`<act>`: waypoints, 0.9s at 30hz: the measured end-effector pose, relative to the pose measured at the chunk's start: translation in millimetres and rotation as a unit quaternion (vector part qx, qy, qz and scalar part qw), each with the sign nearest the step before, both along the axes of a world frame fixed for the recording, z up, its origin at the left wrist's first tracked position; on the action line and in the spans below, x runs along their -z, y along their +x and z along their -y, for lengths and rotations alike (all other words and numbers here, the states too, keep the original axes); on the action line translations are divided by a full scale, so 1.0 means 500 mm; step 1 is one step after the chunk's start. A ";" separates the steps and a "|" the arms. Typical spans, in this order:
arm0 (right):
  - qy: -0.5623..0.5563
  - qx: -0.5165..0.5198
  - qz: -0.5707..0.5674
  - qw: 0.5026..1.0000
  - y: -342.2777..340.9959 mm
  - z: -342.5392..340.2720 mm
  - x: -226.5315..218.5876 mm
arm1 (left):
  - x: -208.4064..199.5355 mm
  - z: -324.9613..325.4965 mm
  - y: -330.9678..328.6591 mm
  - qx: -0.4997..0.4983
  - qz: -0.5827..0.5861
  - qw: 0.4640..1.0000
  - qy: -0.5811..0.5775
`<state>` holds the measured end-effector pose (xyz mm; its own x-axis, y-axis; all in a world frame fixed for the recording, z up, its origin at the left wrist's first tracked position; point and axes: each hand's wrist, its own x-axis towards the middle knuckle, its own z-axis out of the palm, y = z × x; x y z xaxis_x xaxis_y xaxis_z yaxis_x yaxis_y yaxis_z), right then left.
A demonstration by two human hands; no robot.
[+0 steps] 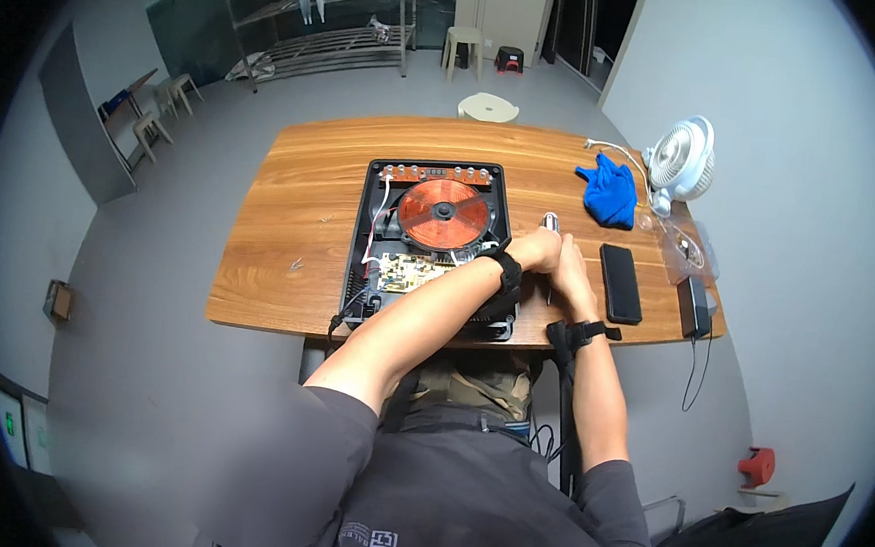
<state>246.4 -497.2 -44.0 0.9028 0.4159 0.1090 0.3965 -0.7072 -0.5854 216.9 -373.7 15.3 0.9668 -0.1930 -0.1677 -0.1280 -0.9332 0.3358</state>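
An opened induction cooker (353, 258) lies on the table, its black shell showing a round copper coil (421, 212) and a circuit board (408, 272). Just right of the shell, my left hand (536, 249) is closed around what looks like a screwdriver (551, 221). Its silver, rounded end sticks out on the far side, and a thin shaft seems to show on the near side. My right hand (571, 278) meets the left one there, fingers bent against the same tool. Fingertips of both hands are mostly hidden. My left forearm crosses over the cooker's near right part.
On the wooden table (287, 194), a black phone (621, 285) lies right of my hands. Beyond it are a blue cloth (609, 191), a white fan (683, 160) with its cable, and a black box-shaped device (694, 307) near the right edge. A stool (488, 107) stands behind the table.
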 end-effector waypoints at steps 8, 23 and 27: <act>-0.012 -0.020 0.048 0.999 -0.004 -0.012 -0.002 | -0.096 -0.161 -0.121 -0.010 0.107 0.982 -0.154; 0.016 -0.139 -0.014 0.990 -0.072 -0.041 -0.195 | -0.095 -0.427 -0.447 -0.071 0.113 0.983 -0.125; -0.029 -0.274 -0.038 0.961 -0.178 -0.105 -0.243 | -0.071 -0.435 -0.470 -0.055 0.147 0.986 -0.064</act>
